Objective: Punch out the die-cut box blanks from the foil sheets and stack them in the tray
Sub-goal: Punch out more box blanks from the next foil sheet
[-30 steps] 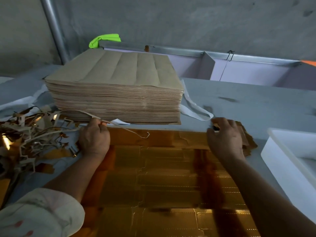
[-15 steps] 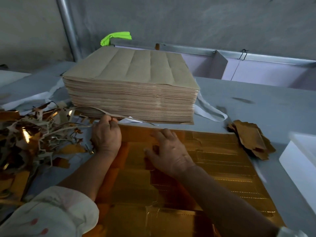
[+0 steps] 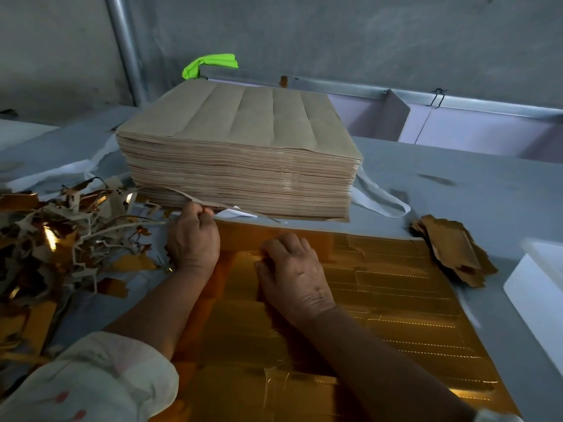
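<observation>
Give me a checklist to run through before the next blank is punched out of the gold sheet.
1. Waste strip gripped: left hand pinches it. Ok.
2. Gold foil sheet held down: right hand rests on it. Ok.
3. Right hand's bent fingers pinching a blank: cannot tell.
4. Sheet flat on the table: ok.
5. White tray within view at right: ok. Its contents: cannot tell.
6. Punched blanks in the tray: not ok, a small pile lies on the table beside it.
</observation>
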`<state>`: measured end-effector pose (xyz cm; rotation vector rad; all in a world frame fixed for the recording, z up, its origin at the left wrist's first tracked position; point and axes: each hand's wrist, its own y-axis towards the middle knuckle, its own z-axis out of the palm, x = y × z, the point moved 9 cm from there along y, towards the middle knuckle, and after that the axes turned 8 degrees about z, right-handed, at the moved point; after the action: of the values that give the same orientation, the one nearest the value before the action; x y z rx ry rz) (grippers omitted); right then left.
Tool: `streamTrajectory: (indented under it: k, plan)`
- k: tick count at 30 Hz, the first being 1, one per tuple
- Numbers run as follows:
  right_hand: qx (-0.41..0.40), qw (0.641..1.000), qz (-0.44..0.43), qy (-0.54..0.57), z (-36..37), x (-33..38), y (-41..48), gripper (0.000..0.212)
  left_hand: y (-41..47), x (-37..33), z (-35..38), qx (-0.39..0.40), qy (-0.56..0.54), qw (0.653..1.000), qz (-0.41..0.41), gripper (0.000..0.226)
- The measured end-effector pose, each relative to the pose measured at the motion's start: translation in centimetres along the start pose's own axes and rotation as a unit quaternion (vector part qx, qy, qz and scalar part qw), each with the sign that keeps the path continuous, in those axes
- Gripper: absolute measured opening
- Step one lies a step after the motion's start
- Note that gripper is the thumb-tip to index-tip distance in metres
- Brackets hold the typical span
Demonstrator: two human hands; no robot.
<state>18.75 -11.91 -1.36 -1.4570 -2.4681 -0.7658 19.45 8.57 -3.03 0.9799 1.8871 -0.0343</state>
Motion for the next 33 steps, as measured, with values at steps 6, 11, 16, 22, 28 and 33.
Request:
streamTrajectory:
  k: [6,11,16,22,28,33]
  plan:
    - [0.047,0.996,0.044,0.067,1.4,-0.8,0.1,0.016,0.2,-0.3,-0.4,0.020,-0.028,0.999,-0.010,0.029]
    - [0.055,0.994,0.056,0.074,1.7,-1.4,0.3,0.012,0.5,-1.8,-2.6,0.015,-0.075,0.997,0.023,0.034]
    - [0.035,0.995,0.050,0.074,1.5,-1.1,0.2,0.010,-4.3,-2.8,-1.9,0.224,-0.058,0.957,0.178,0.078]
    - [0.044,0.995,0.051,0.070,2.0,-1.3,0.3,0.010,-5.7,0.8,0.1,0.331,0.113,0.922,0.164,0.135]
    - [0.036,0.997,0.042,0.048,2.2,-1.0,0.4,0.010,-5.4,1.3,0.5,0.317,0.123,0.929,0.148,0.142]
    - [0.030,0.998,0.041,0.044,2.1,-1.0,0.3,0.008,-5.5,0.9,0.5,0.321,0.138,0.924,0.153,0.147]
